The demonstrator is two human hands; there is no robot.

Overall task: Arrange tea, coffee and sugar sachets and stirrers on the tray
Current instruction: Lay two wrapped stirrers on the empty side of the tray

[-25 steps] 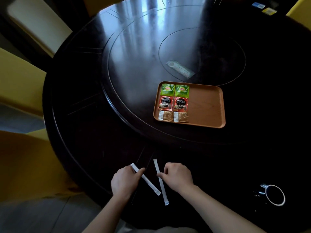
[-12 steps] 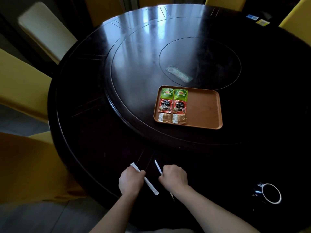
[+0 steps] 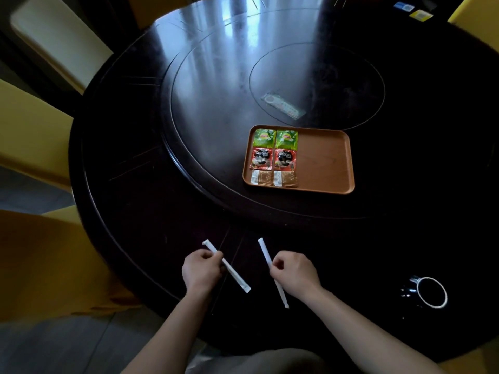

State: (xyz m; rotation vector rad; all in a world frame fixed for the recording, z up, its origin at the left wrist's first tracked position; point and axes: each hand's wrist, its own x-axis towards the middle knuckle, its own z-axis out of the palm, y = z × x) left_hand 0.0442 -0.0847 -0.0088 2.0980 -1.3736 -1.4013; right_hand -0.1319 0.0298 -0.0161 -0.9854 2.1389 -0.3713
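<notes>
An orange-brown tray (image 3: 326, 163) lies on the dark round table. Its left side holds two green tea sachets (image 3: 275, 138), two red coffee sachets (image 3: 272, 158) and two brown sugar sachets (image 3: 274, 178) in rows. Near the table's front edge, my left hand (image 3: 201, 271) grips a white paper-wrapped stirrer (image 3: 233, 273). My right hand (image 3: 295, 273) grips a second wrapped stirrer (image 3: 264, 251). Both stirrers point up and to the left, a little apart from each other.
A dark mug with a white rim (image 3: 429, 292) stands at the front right. A clear packet (image 3: 283, 106) lies on the table's inner disc behind the tray. Yellow chairs (image 3: 29, 130) surround the table (image 3: 162, 184).
Both hands have closed on the stirrers and lifted them; the two stirrers, which lay close together in a V, are now held apart and nearly parallel.
</notes>
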